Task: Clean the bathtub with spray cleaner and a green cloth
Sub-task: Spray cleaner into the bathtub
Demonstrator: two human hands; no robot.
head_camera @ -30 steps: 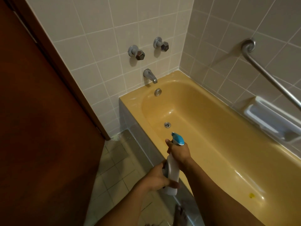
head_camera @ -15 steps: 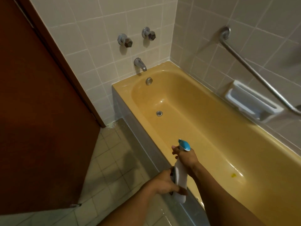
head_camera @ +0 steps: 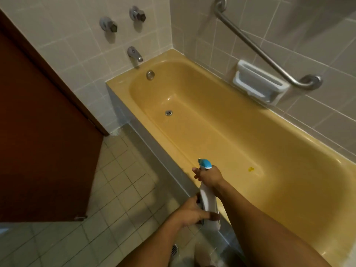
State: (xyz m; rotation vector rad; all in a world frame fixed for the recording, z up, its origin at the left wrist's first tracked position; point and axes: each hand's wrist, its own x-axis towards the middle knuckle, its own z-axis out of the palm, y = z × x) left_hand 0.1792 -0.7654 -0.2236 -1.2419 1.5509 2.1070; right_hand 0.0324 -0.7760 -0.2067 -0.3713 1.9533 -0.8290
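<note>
The spray bottle point(head_camera: 207, 201) hangs over the near rim of the bathtub point(head_camera: 250, 132), its neck in the curled grip of the right hand point(head_camera: 209, 175), its base in the left hand point(head_camera: 190, 212); best to aim it down at the yellow spot point(head_camera: 251, 169) and squeeze in short, even bursts.

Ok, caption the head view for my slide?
A spray bottle gripped by the left hand and right hand above the yellow bathtub rim.
</note>
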